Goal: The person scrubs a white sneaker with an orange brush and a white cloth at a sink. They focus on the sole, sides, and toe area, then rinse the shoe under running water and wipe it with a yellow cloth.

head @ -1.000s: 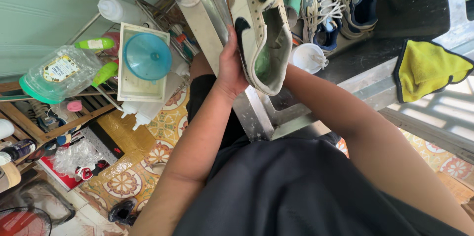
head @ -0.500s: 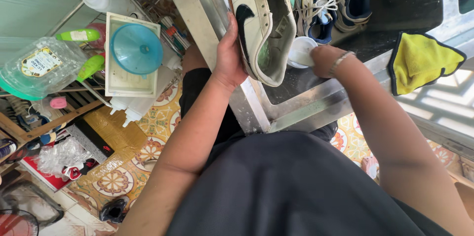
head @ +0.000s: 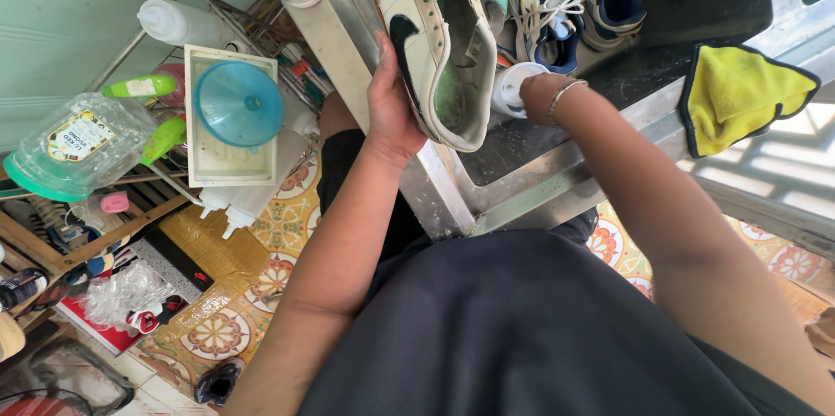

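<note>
My left hand (head: pixel 390 111) grips a cream sneaker (head: pixel 435 33) with a black side mark by its sole, holding it on edge over the metal table (head: pixel 452 198) so its green insole faces right. My right hand (head: pixel 535 94), with a bracelet on the wrist, is down on a small white cup (head: pixel 507 85) that stands on the dark tabletop just right of the sneaker. The fingers are hidden behind the shoe and the cup, so I cannot see how they sit on the cup.
Blue-and-white laced sneakers (head: pixel 557 7) lie behind the cup. A yellow cloth (head: pixel 739 94) hangs over the table's right edge. Left of the table a wire rack carries a white tub with a blue funnel (head: pixel 239 103), squeeze bottles and a clear plastic container (head: pixel 74 146). Patterned floor tiles (head: pixel 278 224) below.
A second ago my right forearm ran behind the sneaker. Since then the hand has come out and settled on the white cup. My left hand keeps its hold on the sneaker.
</note>
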